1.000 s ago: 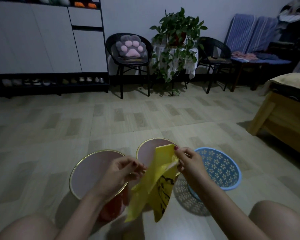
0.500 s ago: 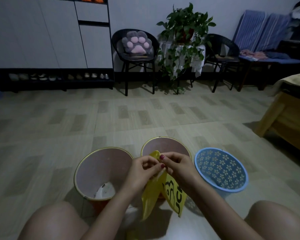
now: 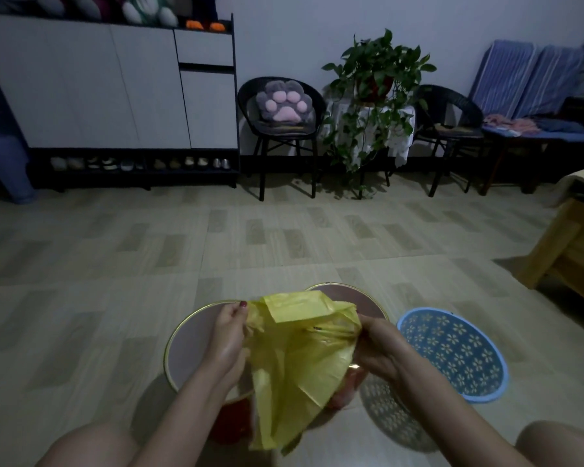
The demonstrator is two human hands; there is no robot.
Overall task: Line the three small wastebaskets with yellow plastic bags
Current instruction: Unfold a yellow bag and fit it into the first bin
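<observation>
— Where's the bag?

— Lower centre of frame. I see the yellow plastic bag (image 3: 297, 358) spread between both hands, hanging over the two gold-rimmed wastebaskets: left one (image 3: 189, 345), middle one (image 3: 364, 299) mostly hidden behind it.

— Hands?

— Left hand (image 3: 228, 335) pinches the bag's left edge, fingers curled. Right hand (image 3: 380, 348) grips the right edge, bunched.

— Third basket?

— Blue flower-patterned wastebasket (image 3: 452, 353), right of the others, on the floor (image 3: 115, 281).

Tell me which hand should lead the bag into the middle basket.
Probably the right hand: it grips the yellow bag right over the middle basket, while the left hand holds it above the left basket.
</observation>
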